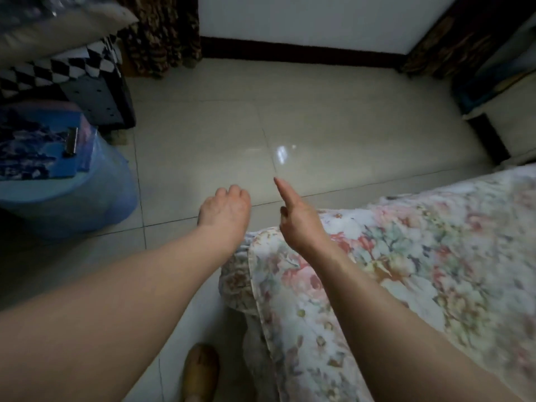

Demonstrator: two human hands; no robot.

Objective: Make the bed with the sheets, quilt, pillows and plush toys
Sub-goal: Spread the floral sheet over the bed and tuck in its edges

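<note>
Head view, the only view on hand.

Surface and room: I log a pale, glossy tiled floor [333, 117] with a light reflection near its middle. It runs to a white wall [304, 18] that ends in a dark skirting board [290, 52]. Brown patterned curtains [165, 30] hang at the far left corner. The picture is dim and blurred at its edges.

Task item: the floral quilt [406, 271] lies over the bed at lower right. Its near corner is rounded and drapes toward the floor.

Hands: the left hand [226, 210] hangs over bare floor, back upward, with the fingers curled under and nothing visible in them. The right hand [300, 223] is seen edge-on above the quilt's far edge. Its fingers are extended forward and it holds nothing. I cannot tell whether it touches the fabric. The two hands are near each other but apart.

Surroundings: at left a black-and-white checkered cloth [58, 68] covers dark furniture, with a grey cushion [58, 27] on top. In front of it stands a blue plastic bag [72, 198] with a blue patterned item lying on it. A tan shoe [200, 369] is on the floor just beside the quilt's hanging corner.

Obstruction: both forearms cross the lower frame. The right forearm hides part of the quilt, and the left hides floor.
</note>
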